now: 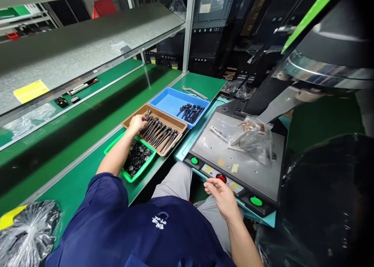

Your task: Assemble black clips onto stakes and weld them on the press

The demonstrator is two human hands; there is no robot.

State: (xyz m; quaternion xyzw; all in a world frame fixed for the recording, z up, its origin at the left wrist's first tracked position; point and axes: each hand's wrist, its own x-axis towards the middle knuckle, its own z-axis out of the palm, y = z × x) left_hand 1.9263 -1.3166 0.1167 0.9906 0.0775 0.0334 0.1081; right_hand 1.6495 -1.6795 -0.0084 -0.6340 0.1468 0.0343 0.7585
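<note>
My left hand [138,123] reaches over the back left of a brown tray [133,121]. Its fingers are closed on a black rod with a thicker head [148,114], which is tilted up above the others. Several similar black rods [159,131] lie side by side in that tray, heads towards the far side. Beneath my left forearm, a green tray [136,178] holds many small black parts [139,155]. My right hand [220,197] hovers above my lap, near the press's front edge, thumb and fingers curled together with nothing visible in them.
A blue tray [165,97] with more black rods [191,113] adjoins the brown one. Behind it lies a wrench [195,92]. To the right stands a machine with a metal plate [204,140], a bagged fixture [251,136], green buttons [256,201] and a red button [221,178]. A shelf [87,45] overhangs the left.
</note>
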